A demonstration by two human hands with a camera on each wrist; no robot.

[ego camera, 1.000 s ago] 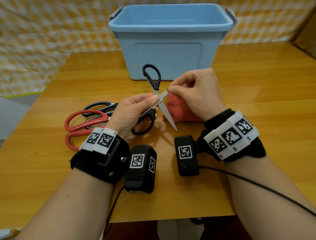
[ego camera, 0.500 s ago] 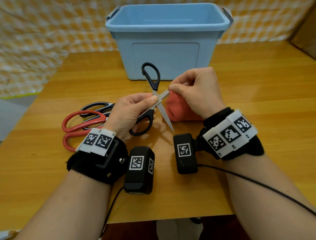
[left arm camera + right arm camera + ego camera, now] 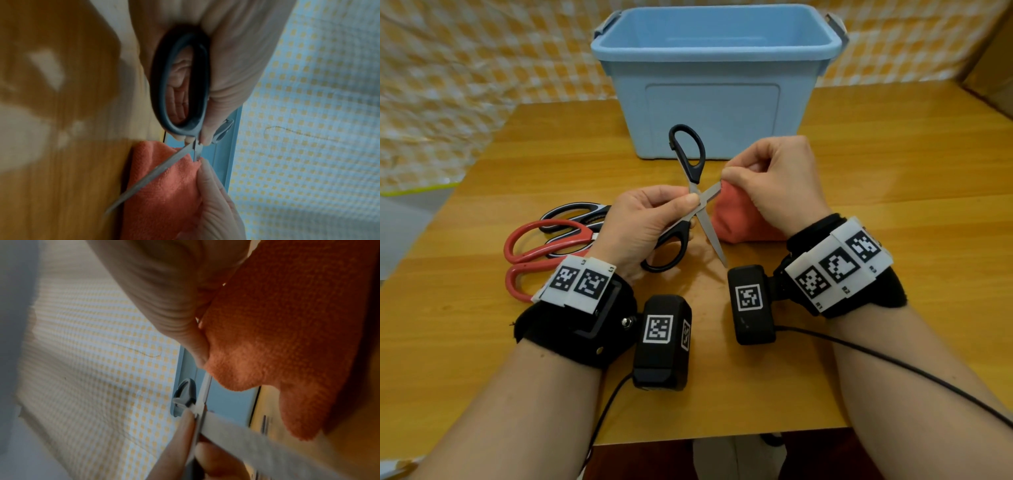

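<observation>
L hand point(image 3: 640, 229): fingers point(image 3: 688, 198) curled round the lower loop of the black-handled steel scissors point(image 3: 706, 222); thumb pressed nr the pivot; held over the wooden worktop point(image 3: 893, 171)
Scissors: blades spread wide in an X; free loop stood up twd the bin; one blade pointed down at the worktop; other blade ran into the cloth
R hand point(image 3: 774, 185): fingers point(image 3: 732, 173) pinched tight on the orange terry cloth point(image 3: 736, 222), wrapped over that blade's tip; rest of cloth hung down to the worktop under the wrist
Behind: light-blue plastic bin point(image 3: 712, 102), upright, just beyond the scissors
L side: red-handled scissors point(image 3: 544, 224) & black-and-white-handled scissors point(image 3: 571, 207) lay flat on the worktop, overlapping; partly hidden by L hand
</observation>
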